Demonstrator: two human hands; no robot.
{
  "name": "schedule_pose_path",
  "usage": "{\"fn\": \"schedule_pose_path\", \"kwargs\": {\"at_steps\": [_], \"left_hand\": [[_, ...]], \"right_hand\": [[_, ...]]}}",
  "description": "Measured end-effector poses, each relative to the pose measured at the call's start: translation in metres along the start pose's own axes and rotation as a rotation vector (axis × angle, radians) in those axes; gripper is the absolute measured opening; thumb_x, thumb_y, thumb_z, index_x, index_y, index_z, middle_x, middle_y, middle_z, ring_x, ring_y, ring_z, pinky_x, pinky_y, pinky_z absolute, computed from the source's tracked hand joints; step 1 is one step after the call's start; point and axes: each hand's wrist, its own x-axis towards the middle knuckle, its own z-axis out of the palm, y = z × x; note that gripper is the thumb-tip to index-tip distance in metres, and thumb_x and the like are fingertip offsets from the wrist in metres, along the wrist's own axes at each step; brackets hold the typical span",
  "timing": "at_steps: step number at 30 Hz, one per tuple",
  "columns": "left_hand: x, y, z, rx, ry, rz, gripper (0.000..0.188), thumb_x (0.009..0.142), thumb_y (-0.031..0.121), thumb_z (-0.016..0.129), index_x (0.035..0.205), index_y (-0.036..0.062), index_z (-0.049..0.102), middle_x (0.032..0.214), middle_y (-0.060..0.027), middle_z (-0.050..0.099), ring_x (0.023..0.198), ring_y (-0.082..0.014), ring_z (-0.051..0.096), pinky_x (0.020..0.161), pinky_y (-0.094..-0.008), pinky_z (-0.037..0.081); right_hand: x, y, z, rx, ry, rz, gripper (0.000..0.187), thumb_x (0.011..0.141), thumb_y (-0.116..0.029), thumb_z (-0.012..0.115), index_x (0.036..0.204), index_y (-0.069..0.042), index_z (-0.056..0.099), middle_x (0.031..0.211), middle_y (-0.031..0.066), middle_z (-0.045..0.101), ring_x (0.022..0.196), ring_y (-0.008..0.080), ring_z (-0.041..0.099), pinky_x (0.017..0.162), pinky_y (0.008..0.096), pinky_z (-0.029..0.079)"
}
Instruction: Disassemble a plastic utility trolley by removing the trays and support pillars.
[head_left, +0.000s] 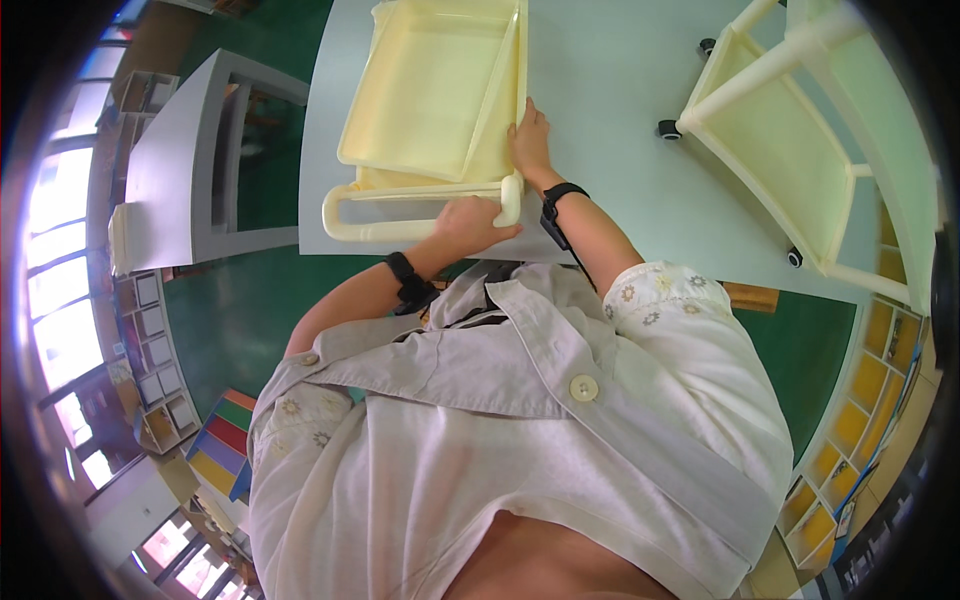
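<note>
A cream plastic tray (425, 85) with a shallow basin lies on the pale grey table, near its left side. At its near end is a rounded, loop-shaped cream handle (375, 233). My left hand (472, 224) is closed around the right part of that handle. My right hand (530, 142) is against the tray's right side, just beyond the handle's corner, its fingers bent at the edge and partly hidden. Each wrist wears a black band.
On the table's right stands a cream cart frame (770, 150) with shelves and black casters (669, 129). The grey table (610, 90) ends close to my body. Left is another white table (175, 170); shelving (865, 390) lines the right.
</note>
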Motion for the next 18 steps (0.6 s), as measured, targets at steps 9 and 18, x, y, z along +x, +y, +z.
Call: {"fn": "schedule_pose_path", "kwargs": {"at_steps": [9, 18], "left_hand": [[-0.023, 0.014, -0.077, -0.049, 0.419, 0.0, 0.038, 0.072, 0.037, 0.063, 0.059, 0.0022, 0.056, 0.049, -0.0101, 0.053, 0.044, -0.0178, 0.052, 0.043, -0.0322, 0.041], [-0.101, -0.012, -0.153, -0.657, 0.46, 0.239, 0.024, 0.068, 0.019, 0.063, 0.058, -0.0007, 0.053, 0.047, -0.008, 0.05, 0.04, -0.0167, 0.049, 0.041, -0.028, 0.039]], "right_hand": [[0.016, 0.016, 0.002, 0.015, -0.024, -0.071, 0.052, 0.079, -0.006, 0.045, 0.125, 0.005, 0.025, 0.111, 0.0271, 0.041, 0.101, 0.0388, 0.039, 0.087, 0.0412, 0.036], [0.016, 0.0, 0.005, 0.008, -0.098, 0.064, 0.055, 0.078, -0.005, 0.041, 0.129, 0.003, 0.02, 0.109, 0.0265, 0.043, 0.1, 0.0396, 0.042, 0.085, 0.0418, 0.038]]}}
